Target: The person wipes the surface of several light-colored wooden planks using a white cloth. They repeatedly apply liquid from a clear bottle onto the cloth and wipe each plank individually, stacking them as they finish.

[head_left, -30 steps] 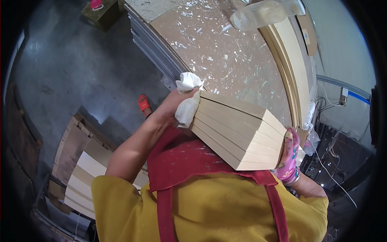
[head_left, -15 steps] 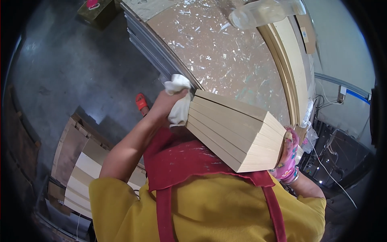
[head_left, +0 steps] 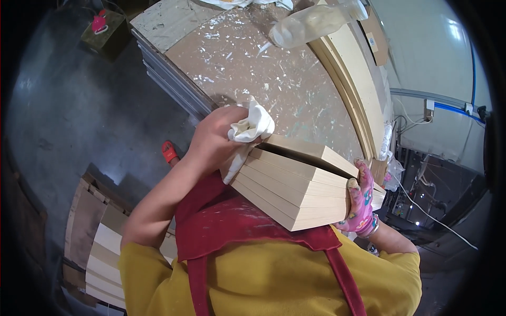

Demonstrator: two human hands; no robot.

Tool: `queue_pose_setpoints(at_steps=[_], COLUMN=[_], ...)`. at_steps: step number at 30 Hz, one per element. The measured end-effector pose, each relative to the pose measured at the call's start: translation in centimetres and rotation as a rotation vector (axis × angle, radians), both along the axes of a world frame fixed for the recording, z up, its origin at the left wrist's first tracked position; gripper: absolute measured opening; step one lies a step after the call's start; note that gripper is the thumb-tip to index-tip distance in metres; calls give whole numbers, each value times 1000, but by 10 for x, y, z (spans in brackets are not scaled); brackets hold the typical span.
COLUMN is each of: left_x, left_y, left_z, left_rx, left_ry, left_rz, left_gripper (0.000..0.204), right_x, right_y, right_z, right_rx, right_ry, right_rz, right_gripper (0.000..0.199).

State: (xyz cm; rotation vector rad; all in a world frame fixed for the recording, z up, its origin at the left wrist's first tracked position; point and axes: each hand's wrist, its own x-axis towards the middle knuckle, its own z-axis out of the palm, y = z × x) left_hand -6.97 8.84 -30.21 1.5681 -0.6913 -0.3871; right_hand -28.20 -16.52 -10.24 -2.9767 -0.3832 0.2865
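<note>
Left hand (head_left: 213, 142) gripping white rag (head_left: 252, 126), fingers curled shut around it, pressing against near end of board stack (head_left: 300, 189). Right hand (head_left: 361, 203), in pink glove, clamping stack's far end, fingers wrapping over edge. Speckled bench (head_left: 253, 63) lying beyond fingers; bottle (head_left: 316, 21) farther off.

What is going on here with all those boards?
A person in a yellow shirt and red apron holds a stack of pale boards against the chest. The left hand presses a white rag on one end of the stack; the right hand, in a pink patterned glove, grips the other end. A paint-spattered workbench stands just ahead, with more boards stacked on the floor.
</note>
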Motion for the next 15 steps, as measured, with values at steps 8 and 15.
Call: queue_pose_setpoints(at_steps=[8, 15], left_x=[8, 15], left_y=[-9, -27], left_z=[77, 65], left_rx=[-465, -167], left_ry=[216, 445], left_rz=[-503, -610], left_gripper=[34, 41], right_x=[1, -1], right_y=[-1, 0], right_z=[-3, -4], right_rx=[56, 27], right_ry=[-11, -27], right_rz=[-25, -20], right_gripper=[101, 106])
